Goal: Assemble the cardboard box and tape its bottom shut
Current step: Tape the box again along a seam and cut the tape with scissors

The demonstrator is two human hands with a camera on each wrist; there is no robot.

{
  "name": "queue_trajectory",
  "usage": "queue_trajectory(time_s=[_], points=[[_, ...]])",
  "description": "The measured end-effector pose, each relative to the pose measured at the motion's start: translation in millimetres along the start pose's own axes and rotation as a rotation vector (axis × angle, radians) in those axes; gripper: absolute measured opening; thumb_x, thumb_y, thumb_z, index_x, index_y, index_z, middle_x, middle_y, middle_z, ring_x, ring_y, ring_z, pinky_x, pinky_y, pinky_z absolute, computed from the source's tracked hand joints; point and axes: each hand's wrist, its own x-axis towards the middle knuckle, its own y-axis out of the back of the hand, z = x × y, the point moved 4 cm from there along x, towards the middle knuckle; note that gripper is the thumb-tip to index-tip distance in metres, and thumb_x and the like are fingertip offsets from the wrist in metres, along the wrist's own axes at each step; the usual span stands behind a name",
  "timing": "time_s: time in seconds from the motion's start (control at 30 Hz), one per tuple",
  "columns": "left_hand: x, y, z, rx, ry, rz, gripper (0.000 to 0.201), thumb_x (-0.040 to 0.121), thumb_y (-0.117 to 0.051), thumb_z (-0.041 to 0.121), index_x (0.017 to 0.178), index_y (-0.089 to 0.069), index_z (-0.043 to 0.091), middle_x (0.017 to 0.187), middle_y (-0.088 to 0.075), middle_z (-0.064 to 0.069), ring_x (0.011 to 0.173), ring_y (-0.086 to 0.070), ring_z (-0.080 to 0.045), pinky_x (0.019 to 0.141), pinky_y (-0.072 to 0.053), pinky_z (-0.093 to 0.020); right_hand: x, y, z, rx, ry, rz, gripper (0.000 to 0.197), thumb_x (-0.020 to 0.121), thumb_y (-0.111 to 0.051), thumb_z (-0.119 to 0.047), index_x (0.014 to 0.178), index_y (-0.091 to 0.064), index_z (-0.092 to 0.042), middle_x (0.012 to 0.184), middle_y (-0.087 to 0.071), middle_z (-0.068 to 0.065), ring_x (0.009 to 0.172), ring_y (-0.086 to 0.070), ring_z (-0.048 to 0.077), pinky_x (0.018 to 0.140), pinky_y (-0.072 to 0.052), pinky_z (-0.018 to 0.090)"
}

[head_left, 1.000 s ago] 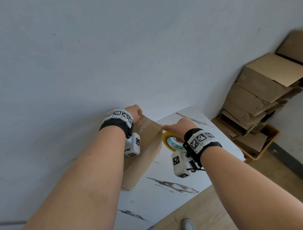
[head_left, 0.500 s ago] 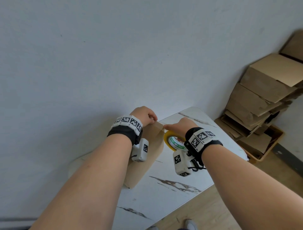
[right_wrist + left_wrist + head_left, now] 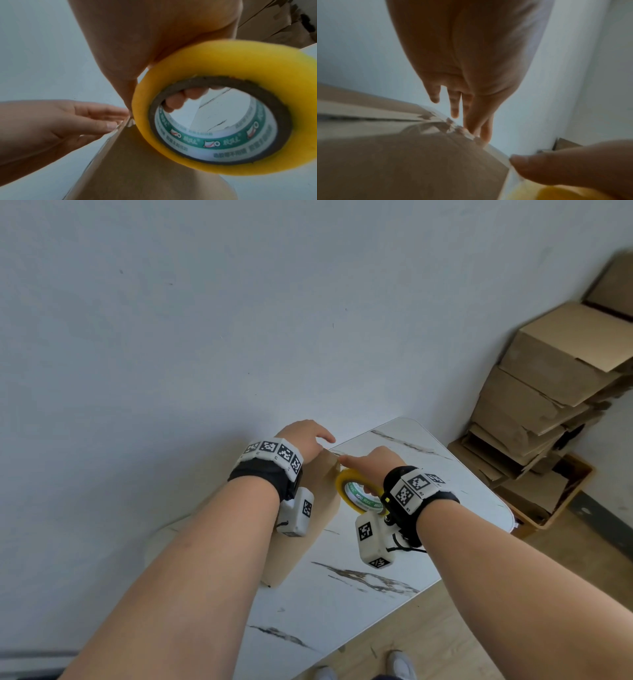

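A brown cardboard box [image 3: 310,537] stands on the white marble table [image 3: 376,604], its taped face up. My left hand [image 3: 308,436] lies on the box's far top edge, straight fingers [image 3: 485,129] pressing clear tape [image 3: 436,121] onto the cardboard [image 3: 402,162]. My right hand [image 3: 364,463] grips a yellow tape roll [image 3: 356,491] beside the box's right edge, fingers [image 3: 181,100] hooked through the core of the roll [image 3: 223,105] and thumb [image 3: 556,162] at the box corner. In the right wrist view the left hand [image 3: 77,121] touches the box [image 3: 137,169] next to the roll.
A plain white wall [image 3: 239,320] rises directly behind the table. A leaning stack of cardboard boxes [image 3: 548,405] fills the right corner on the wooden floor [image 3: 445,638]. My shoes [image 3: 400,666] show below the table's near edge.
My left hand has slid along the box's top edge to the right, ending close to my right hand. The right hand and tape roll have barely moved.
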Motion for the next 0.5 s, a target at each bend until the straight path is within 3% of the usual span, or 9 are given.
queue_trajectory(time_s=[0.1, 0.17, 0.33, 0.4, 0.5], points=[[-6.2, -7.9, 5.0, -0.055, -0.022, -0.023, 0.029, 0.093, -0.056, 0.025, 0.121, -0.063, 0.028, 0.132, -0.057, 0.006, 0.119, -0.054, -0.014, 0.094, -0.036, -0.020, 3.2, -1.7, 3.5, -0.021, 0.030, -0.021, 0.050, 0.081, -0.056, -0.057, 0.069, -0.060, -0.009, 0.058, -0.063, 0.005, 0.049, -0.054, 0.018, 0.053, -0.041, 0.024], [-7.4, -12.0, 6.6, -0.026, -0.028, -0.057, 0.027, 0.095, -0.053, 0.029, 0.119, -0.065, 0.025, 0.128, -0.060, 0.004, 0.118, -0.053, -0.015, 0.092, -0.037, -0.022, 4.4, -0.7, 8.4, -0.025, 0.044, -0.026, 0.053, 0.082, -0.055, -0.059, 0.079, -0.064, -0.007, 0.067, -0.066, 0.006, 0.058, -0.058, 0.019, 0.055, -0.043, 0.025], [-4.9, -13.2, 6.3, 0.005, 0.007, -0.062, 0.028, 0.097, -0.048, 0.029, 0.119, -0.064, 0.025, 0.128, -0.061, 0.004, 0.118, -0.054, -0.018, 0.095, -0.040, -0.027, 5.1, 11.2, 14.3, 0.049, 0.068, -0.022, 0.044, 0.088, -0.056, -0.053, 0.099, -0.062, -0.011, 0.086, -0.061, 0.004, 0.070, -0.054, 0.015, 0.057, -0.038, 0.027], [-4.3, -13.8, 4.4, 0.008, 0.038, -0.041, 0.028, 0.097, -0.047, 0.031, 0.119, -0.064, 0.027, 0.128, -0.060, 0.004, 0.118, -0.053, -0.018, 0.097, -0.040, -0.029, 5.6, 18.3, 17.4, 0.093, 0.082, -0.026, 0.041, 0.089, -0.057, -0.050, 0.104, -0.061, -0.012, 0.086, -0.059, 0.001, 0.071, -0.053, 0.013, 0.061, -0.039, 0.027], [-5.1, -17.4, -3.5, 0.014, 0.120, 0.025, 0.026, 0.096, -0.046, 0.038, 0.114, -0.064, 0.035, 0.125, -0.062, 0.008, 0.121, -0.052, -0.017, 0.113, -0.027, -0.041, 7.6, 22.6, 22.0, 0.103, 0.151, -0.014, 0.039, 0.090, -0.058, -0.048, 0.100, -0.067, -0.011, 0.091, -0.062, 0.003, 0.084, -0.058, 0.019, 0.071, -0.043, 0.030]])
